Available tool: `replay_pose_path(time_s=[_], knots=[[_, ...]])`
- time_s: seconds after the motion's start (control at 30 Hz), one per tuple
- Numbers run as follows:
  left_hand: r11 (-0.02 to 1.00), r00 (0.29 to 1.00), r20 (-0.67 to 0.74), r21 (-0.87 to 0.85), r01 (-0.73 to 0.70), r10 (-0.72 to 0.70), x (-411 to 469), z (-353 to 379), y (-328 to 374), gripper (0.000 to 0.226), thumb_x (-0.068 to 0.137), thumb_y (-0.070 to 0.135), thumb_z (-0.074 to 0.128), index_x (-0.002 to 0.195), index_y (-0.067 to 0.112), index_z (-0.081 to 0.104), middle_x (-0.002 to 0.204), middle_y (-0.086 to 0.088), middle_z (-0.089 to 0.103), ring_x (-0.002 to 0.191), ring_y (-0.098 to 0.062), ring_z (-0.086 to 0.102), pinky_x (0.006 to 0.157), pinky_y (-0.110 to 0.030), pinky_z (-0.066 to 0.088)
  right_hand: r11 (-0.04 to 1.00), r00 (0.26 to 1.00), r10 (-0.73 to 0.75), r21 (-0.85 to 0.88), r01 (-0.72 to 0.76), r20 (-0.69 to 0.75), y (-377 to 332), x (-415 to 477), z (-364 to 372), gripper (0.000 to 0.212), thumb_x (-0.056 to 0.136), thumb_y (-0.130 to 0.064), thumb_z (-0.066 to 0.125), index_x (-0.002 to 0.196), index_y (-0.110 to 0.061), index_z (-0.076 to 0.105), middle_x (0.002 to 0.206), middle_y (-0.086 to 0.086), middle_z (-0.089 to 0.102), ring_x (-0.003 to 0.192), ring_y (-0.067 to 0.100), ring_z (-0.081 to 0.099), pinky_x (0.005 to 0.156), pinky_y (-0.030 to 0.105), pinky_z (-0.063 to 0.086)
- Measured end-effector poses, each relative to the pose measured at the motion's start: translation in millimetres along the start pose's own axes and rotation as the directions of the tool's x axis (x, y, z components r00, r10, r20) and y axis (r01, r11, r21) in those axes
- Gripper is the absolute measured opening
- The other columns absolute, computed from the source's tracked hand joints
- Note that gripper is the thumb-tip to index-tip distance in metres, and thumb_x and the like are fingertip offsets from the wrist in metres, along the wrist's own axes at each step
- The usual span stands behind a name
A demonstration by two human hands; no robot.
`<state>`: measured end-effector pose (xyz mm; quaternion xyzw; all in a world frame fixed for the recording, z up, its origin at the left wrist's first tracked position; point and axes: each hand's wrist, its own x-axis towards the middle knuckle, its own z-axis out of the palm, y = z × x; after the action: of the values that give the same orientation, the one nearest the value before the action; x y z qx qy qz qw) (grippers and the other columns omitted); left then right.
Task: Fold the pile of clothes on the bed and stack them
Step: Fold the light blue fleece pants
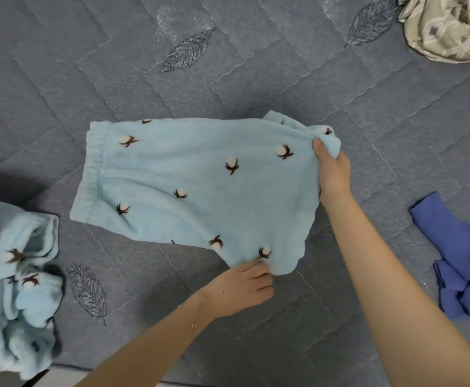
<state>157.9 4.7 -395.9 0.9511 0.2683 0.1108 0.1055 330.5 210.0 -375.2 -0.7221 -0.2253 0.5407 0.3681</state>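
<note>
Light blue fleece pants (189, 180) with small white-and-brown cotton-boll motifs lie folded on the grey quilted bed (228, 79), elastic waistband to the left. My left hand (242, 289) pinches the near right corner of the fabric. My right hand (333, 169) grips the far right edge, thumb on top, lifting it slightly off the bed.
A matching light blue fleece garment (18, 275) lies bunched at the left edge. A dark blue garment (463, 263) lies crumpled at the right. A beige patterned cloth (449, 26) sits rumpled at the far right corner. The bed's near edge runs along the bottom.
</note>
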Motion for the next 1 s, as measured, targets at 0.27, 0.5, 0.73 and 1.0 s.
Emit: replay_pose_path(time_s=[0.27, 0.5, 0.73, 1.0], knots=[[0.660, 0.639, -0.168, -0.138, 0.739, -0.751, 0, -17, -24, 0.040, 0.098, 0.025, 0.044, 0.136, 0.022, 0.052, 0.148, -0.012, 0.041, 0.138, -0.038, 0.035, 0.112, -0.061, 0.023, 0.983, 0.923, 0.141, -0.163, -0.087, 0.357, 25, -19, -24, 0.051, 0.081, -0.043, 0.073, 0.126, -0.031, 0.051, 0.118, -0.011, 0.067, 0.102, 0.005, 0.067, 0.081, 0.026, 0.056], [0.389, 0.334, 0.333, 0.112, 0.914, -0.882, -7, -8, -71, 0.078, 0.090, 0.072, 0.028, 0.148, 0.041, -0.013, 0.161, -0.001, -0.019, 0.146, -0.035, -0.019, 0.113, -0.067, -0.004, 0.995, 0.943, 0.024, -0.103, 0.011, 0.331, 54, -52, -28, 0.038, 0.090, -0.024, 0.069, 0.123, -0.028, 0.053, 0.121, -0.006, 0.065, 0.104, 0.006, 0.066, 0.084, 0.025, 0.056], [0.454, 0.454, -0.023, -0.013, 0.891, -0.891, -11, -35, -64, 0.057, 0.098, 0.051, 0.038, 0.149, 0.026, 0.035, 0.159, -0.010, 0.023, 0.148, -0.036, 0.015, 0.114, -0.062, 0.003, 0.989, 0.984, -0.136, -0.034, 0.141, 0.114, 41, -60, -52, 0.023, 0.093, -0.015, 0.063, 0.115, -0.019, 0.063, 0.110, -0.006, 0.069, 0.099, 0.008, 0.067, 0.084, 0.028, 0.054], [0.414, 0.473, 0.342, -0.233, 0.880, -0.812, -21, -28, -65, 0.048, 0.102, 0.042, 0.039, 0.149, 0.039, 0.029, 0.163, 0.006, 0.009, 0.150, -0.017, -0.006, 0.117, -0.049, -0.011, 0.988, 0.989, -0.127, 0.100, 0.119, 0.081, 37, -102, -39, 0.031, 0.090, -0.019, 0.067, 0.120, -0.018, 0.061, 0.116, 0.000, 0.069, 0.105, 0.019, 0.067, 0.087, 0.039, 0.056]])
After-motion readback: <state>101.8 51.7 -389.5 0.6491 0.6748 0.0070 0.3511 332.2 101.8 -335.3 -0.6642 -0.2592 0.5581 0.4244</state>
